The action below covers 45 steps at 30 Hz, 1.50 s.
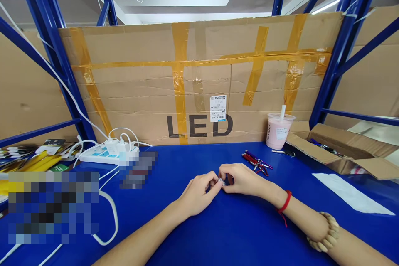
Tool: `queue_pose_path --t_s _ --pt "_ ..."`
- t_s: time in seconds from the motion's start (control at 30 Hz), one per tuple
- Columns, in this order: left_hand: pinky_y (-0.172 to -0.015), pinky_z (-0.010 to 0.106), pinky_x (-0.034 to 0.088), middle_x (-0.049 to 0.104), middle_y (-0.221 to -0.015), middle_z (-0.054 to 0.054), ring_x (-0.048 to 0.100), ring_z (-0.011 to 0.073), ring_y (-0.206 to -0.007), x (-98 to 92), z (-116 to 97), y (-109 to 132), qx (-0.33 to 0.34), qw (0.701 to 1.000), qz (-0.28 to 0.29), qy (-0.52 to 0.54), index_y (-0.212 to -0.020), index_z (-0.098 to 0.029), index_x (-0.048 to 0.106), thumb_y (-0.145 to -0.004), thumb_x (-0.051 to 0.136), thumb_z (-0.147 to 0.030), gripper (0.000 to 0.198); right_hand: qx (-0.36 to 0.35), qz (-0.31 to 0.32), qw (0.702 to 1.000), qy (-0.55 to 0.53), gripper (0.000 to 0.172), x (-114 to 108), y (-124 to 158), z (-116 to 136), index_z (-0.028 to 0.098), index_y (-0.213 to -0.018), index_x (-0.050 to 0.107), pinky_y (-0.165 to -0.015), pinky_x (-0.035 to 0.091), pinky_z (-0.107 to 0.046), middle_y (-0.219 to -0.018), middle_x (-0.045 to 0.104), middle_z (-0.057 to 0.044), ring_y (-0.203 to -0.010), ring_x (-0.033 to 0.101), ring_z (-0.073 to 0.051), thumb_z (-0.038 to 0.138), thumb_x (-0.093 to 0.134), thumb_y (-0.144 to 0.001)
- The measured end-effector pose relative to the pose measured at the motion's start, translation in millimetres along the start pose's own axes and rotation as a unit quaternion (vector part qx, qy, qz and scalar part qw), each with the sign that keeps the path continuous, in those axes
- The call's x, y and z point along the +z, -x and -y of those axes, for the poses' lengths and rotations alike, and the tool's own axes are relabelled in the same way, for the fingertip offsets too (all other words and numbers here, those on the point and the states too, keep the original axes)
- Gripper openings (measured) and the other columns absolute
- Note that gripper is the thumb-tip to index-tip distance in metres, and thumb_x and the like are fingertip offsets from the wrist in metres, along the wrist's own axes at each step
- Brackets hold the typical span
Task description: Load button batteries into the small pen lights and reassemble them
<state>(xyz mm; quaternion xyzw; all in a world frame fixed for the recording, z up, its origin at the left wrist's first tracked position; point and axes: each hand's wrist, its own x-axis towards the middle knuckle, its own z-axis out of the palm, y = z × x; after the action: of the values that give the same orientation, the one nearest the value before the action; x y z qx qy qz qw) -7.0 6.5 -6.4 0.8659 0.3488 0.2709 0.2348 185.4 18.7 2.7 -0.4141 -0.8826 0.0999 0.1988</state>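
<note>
My left hand [199, 193] and my right hand [241, 179] meet at the middle of the blue table [224, 232]. Both have their fingers pinched together on a small silvery part [221, 181] held between the fingertips; it is too small to name. A red string and a bead bracelet circle my right wrist. Just beyond my right hand lies a small pile of red and dark pens [257, 162].
A taped cardboard sheet marked LED [199, 87] walls off the back. A pink drink cup with a straw [279, 129] stands at the back right beside an open cardboard box [339, 149]. A white power strip [104, 153] with cables lies left. White paper [350, 193] lies right.
</note>
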Motion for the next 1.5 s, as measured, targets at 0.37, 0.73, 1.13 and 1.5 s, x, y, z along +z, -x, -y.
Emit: queue_pose_path --t_s 0.37,0.73,1.13,1.5 --pt "-0.061 0.021 0.033 0.053 -0.067 -0.004 0.051 0.0114 -0.065 -3.0 -1 1 -0.006 1.0 0.021 -0.008 -0.088 -0.022 0.05 -0.094 0.03 -0.036 0.025 0.027 -0.009 0.999 0.02 0.005 -2 -2 5 0.015 -0.065 0.052 -0.052 0.026 -0.015 -0.061 0.056 0.004 -0.054 0.047 -0.005 0.014 0.057 -0.066" --pt "-0.066 0.024 0.036 0.058 -0.073 -0.002 0.052 0.0163 -0.082 -4.4 -2 -2 -0.041 0.996 0.023 -0.07 -0.092 -0.026 0.054 -0.094 0.031 -0.038 0.026 0.073 -0.056 0.994 0.057 0.006 -4 -3 -4 0.017 -0.07 0.058 -0.053 0.029 -0.017 -0.069 0.062 0.003 -0.055 0.051 -0.006 0.022 0.061 -0.07" --pt "-0.071 0.026 0.041 0.058 -0.075 -0.001 0.052 0.0168 -0.085 -2.0 -2 0 -0.046 0.996 0.018 -0.076 -0.093 -0.026 0.056 -0.094 0.033 -0.037 0.026 0.129 -0.091 0.985 0.075 0.018 -4 -4 -17 0.022 -0.083 0.067 -0.054 0.036 -0.019 -0.072 0.067 0.002 -0.053 0.056 -0.008 0.036 0.057 -0.078" --pt "-0.077 0.03 0.042 0.057 -0.088 0.001 0.054 0.0171 -0.088 -0.7 1 0 -0.041 0.996 0.013 -0.084 -0.094 -0.024 0.053 -0.092 0.038 -0.037 0.02 -0.01 -0.128 0.991 0.03 0.018 -2 -7 -14 0.022 -0.093 0.069 -0.056 0.041 -0.015 -0.09 0.065 -0.001 -0.054 0.052 -0.003 0.027 0.056 -0.082"
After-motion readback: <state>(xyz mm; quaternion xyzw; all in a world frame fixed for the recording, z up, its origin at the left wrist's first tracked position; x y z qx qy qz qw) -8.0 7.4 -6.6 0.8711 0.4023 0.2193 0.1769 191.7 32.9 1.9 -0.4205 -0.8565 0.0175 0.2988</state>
